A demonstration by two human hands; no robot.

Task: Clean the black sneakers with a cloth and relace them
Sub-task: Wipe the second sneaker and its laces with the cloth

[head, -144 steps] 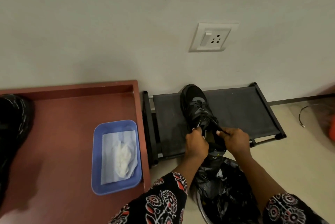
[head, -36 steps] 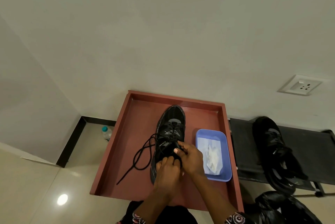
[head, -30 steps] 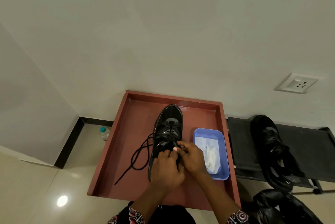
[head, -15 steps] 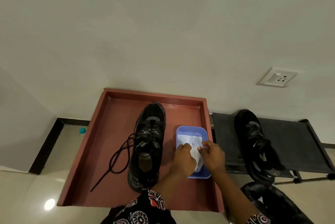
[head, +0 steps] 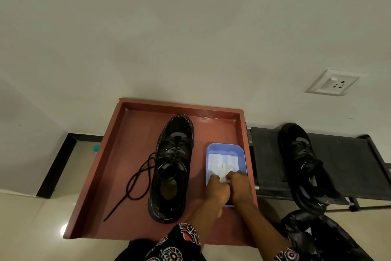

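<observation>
A black sneaker (head: 172, 165) lies toe-away on the red-brown tray (head: 131, 134), its loose black lace (head: 135, 184) trailing off to the left. To its right sits a blue plastic tub (head: 225, 148) holding a white cloth (head: 222, 164). My left hand (head: 215, 190) and my right hand (head: 240, 186) are side by side over the tub's near end, fingers curled and gripping the near edge of the cloth. The second black sneaker (head: 300, 159) rests on a low black rack (head: 349, 161) to the right.
A black plastic bag (head: 317, 237) lies on the floor at the lower right. A wall socket (head: 332, 82) sits above the rack. A small bottle cap (head: 96, 148) shows on the tiled floor left of the tray. The wall is right behind the tray.
Both hands left the lace of the sneaker on the tray and moved right into the blue tub, where they now grip the cloth. Earlier they were at the sneaker on the rack.
</observation>
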